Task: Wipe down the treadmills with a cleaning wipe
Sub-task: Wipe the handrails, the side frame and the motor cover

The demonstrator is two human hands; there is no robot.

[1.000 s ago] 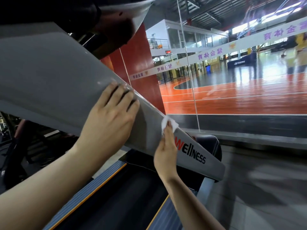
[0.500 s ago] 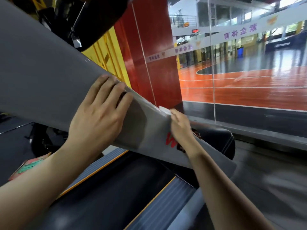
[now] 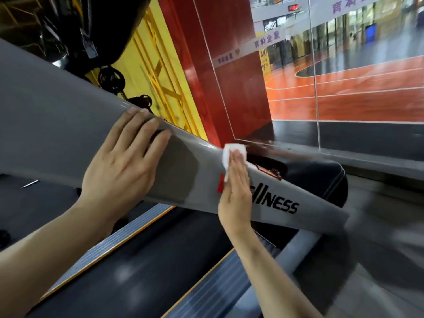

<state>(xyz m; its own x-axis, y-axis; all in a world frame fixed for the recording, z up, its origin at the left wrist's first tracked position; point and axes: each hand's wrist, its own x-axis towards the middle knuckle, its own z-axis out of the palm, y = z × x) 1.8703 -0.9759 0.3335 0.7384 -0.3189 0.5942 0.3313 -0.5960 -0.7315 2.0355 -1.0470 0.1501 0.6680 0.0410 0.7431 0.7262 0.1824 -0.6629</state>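
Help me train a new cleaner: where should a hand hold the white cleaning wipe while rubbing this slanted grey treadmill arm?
Judging by the pose, press the white cleaning wipe flat under straight fingers, coming from below like the right hand. The slanted grey treadmill arm is broad and smooth, so a flat palm probably covers more.

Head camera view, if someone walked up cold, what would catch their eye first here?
Probably the big grey treadmill arm slanting across the frame, with both hands on it: the left hand laid flat on its upper part, the right hand pressing a white cleaning wipe just above the black lettering. Next, the bright orange court floor behind the glass at upper right.
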